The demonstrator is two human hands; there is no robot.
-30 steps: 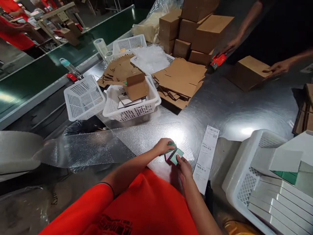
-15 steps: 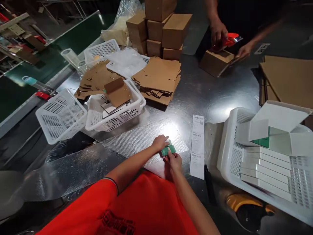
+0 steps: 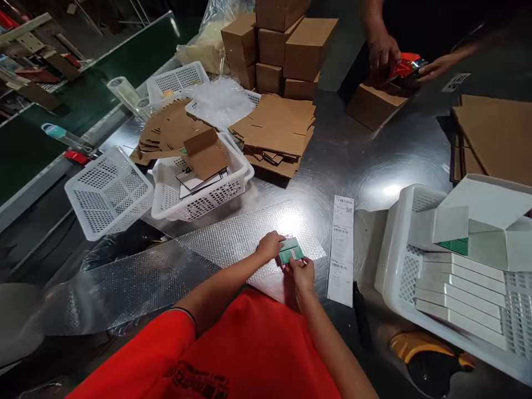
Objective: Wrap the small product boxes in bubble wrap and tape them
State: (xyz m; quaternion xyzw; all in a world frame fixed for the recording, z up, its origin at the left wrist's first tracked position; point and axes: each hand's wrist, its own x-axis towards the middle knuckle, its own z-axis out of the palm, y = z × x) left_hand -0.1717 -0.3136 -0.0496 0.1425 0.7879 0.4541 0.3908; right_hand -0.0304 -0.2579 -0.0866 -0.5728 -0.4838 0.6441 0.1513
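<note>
Both hands, left hand [image 3: 270, 245] and right hand [image 3: 301, 272], grip closed on small green box [image 3: 290, 252] atop bubble wrap [image 3: 233, 238].

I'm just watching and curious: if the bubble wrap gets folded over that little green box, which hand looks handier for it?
Probably the left hand: it rests on the bubble wrap, whose long free run lies on its side. The right hand pinches the green box at its near edge.
</note>
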